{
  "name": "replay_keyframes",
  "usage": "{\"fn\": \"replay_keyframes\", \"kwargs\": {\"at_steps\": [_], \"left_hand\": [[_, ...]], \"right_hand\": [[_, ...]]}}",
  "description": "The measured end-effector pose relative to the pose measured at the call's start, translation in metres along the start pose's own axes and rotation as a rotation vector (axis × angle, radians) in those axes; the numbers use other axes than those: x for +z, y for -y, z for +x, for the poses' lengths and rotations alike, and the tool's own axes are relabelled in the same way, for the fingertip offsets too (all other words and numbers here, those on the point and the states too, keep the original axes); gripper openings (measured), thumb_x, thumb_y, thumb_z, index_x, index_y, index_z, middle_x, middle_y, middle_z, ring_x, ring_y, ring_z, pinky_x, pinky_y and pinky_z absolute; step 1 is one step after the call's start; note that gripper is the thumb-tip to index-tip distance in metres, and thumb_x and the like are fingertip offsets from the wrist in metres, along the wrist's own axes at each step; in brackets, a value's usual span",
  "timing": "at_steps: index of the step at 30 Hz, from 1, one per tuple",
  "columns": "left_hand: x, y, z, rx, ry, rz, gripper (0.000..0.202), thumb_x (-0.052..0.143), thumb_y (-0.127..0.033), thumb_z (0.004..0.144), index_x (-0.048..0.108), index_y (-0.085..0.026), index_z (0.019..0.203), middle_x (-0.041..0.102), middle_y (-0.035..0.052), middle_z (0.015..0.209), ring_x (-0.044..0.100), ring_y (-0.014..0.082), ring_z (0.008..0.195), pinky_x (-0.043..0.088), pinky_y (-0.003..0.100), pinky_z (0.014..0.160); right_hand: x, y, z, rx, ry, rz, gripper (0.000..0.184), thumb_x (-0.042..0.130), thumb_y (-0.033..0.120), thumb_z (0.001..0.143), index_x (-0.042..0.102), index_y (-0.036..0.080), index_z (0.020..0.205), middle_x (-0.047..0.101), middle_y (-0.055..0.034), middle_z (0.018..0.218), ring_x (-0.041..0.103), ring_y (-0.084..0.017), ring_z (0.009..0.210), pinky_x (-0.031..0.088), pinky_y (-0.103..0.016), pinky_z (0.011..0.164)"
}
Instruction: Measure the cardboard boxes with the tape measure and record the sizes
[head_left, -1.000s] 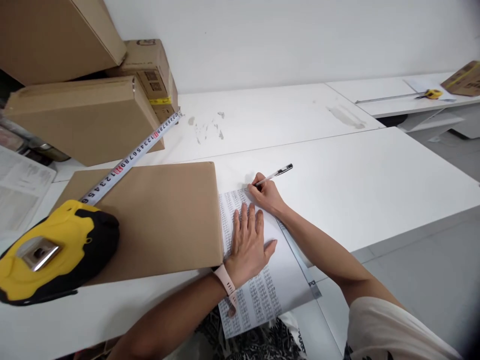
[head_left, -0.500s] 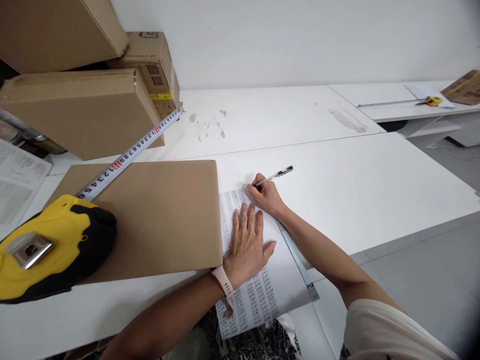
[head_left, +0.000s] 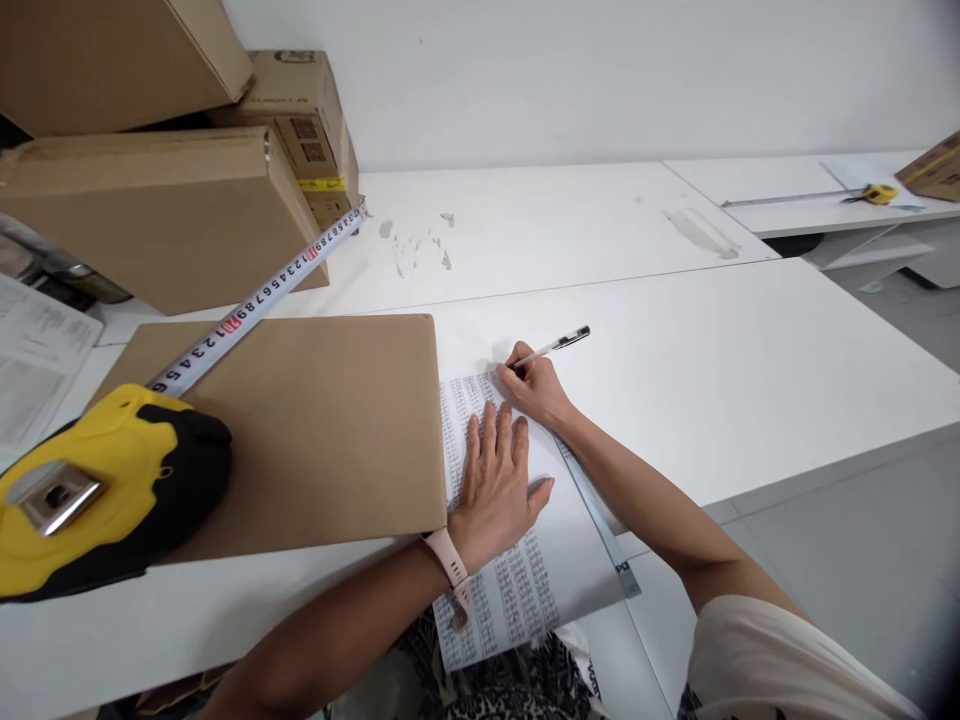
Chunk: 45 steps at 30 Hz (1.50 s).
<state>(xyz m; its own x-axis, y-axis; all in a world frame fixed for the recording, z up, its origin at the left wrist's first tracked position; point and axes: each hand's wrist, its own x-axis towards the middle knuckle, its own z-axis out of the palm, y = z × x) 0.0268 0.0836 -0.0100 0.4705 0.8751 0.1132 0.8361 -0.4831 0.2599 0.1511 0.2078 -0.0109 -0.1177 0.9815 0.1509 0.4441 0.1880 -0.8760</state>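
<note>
Nothing has shifted: the right hand [head_left: 534,390] still pinches the pen [head_left: 551,347], tip at the top of the printed sheet [head_left: 559,560]; the left hand [head_left: 495,480] stays flat and open on that sheet, beside the cardboard box [head_left: 315,430].

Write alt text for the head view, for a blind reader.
The right hand holds a pen to a printed sheet that the left hand presses flat on a white table. A yellow tape measure lies across a flat cardboard box beside it.
</note>
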Motion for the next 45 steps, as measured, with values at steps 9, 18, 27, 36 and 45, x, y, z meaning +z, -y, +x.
{"fn": "replay_keyframes", "kwargs": {"at_steps": [9, 18, 27, 36, 45], "left_hand": [[-0.0024, -0.0002, 0.0000, -0.001, 0.011, -0.011, 0.076, 0.042, -0.054, 0.097, 0.033, -0.001, 0.150, 0.022, 0.0268, 0.161, 0.004, 0.0402, 0.152, 0.012, 0.060, 0.122], [-0.0018, -0.0003, -0.0003, 0.005, 0.012, -0.007, 0.078, 0.043, -0.055, 0.097, 0.033, 0.001, 0.150, 0.021, 0.0282, 0.161, 0.004, 0.0421, 0.152, 0.011, 0.060, 0.122], [-0.0002, -0.0004, -0.0002, 0.001, 0.000, -0.008, 0.076, 0.041, -0.054, 0.097, 0.032, 0.000, 0.150, 0.021, 0.0269, 0.162, 0.004, 0.0400, 0.152, 0.012, 0.060, 0.122], [-0.0047, -0.0016, 0.0007, -0.002, 0.023, -0.012, 0.076, 0.043, -0.053, 0.097, 0.032, 0.001, 0.150, 0.021, 0.0279, 0.161, 0.006, 0.0416, 0.152, 0.010, 0.060, 0.122], [-0.0033, -0.0009, -0.0001, -0.002, 0.016, -0.004, 0.075, 0.040, -0.054, 0.098, 0.032, -0.001, 0.150, 0.022, 0.0258, 0.162, 0.005, 0.0400, 0.152, 0.011, 0.059, 0.123]], "right_hand": [[-0.0009, 0.0018, -0.0001, 0.003, -0.013, 0.013, 0.017, 0.056, 0.029, 0.080, 0.044, 0.023, 0.070, 0.042, 0.0057, 0.056, 0.040, -0.012, 0.054, 0.031, -0.028, 0.054], [-0.0006, 0.0012, 0.0003, -0.001, -0.024, -0.005, 0.017, 0.055, 0.029, 0.081, 0.043, 0.024, 0.070, 0.041, 0.0059, 0.056, 0.039, -0.012, 0.055, 0.032, -0.028, 0.055], [-0.0001, 0.0021, 0.0003, 0.021, -0.020, 0.016, 0.017, 0.056, 0.029, 0.079, 0.043, 0.023, 0.069, 0.041, 0.0060, 0.056, 0.039, -0.012, 0.054, 0.032, -0.028, 0.054], [-0.0019, 0.0048, 0.0001, 0.005, -0.022, -0.011, 0.016, 0.054, 0.027, 0.080, 0.042, 0.023, 0.069, 0.039, 0.0058, 0.056, 0.039, -0.012, 0.055, 0.032, -0.029, 0.055], [-0.0023, 0.0074, -0.0014, 0.043, -0.033, 0.032, 0.018, 0.055, 0.027, 0.080, 0.042, 0.023, 0.068, 0.040, 0.0058, 0.056, 0.038, -0.012, 0.054, 0.031, -0.028, 0.054]]}}
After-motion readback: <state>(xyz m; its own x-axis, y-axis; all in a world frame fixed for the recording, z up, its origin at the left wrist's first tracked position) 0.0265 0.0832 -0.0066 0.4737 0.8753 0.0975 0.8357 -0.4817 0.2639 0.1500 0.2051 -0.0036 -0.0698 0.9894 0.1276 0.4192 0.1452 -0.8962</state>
